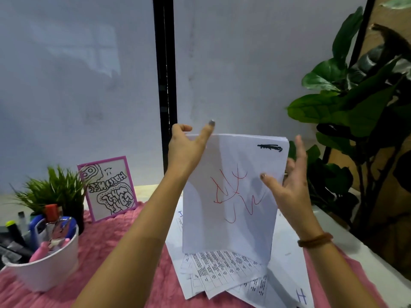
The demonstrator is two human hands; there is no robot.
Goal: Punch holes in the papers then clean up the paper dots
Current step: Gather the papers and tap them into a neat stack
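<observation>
Papers (231, 192) in a stack stand upright at the middle, their lower edge resting on loose printed sheets (222, 272) spread over a pink cloth (124, 252) on the surface (347, 236). At the stack's top left corner the left hand (184, 150) grips, fingers curled over the edge. Against the right edge the right hand (291, 192) lies with straight, spread fingers, thumb on the scribbled front sheet. Near left sits a white cup (46, 270) of pens, a framed drawing (109, 187) beyond it.
</observation>
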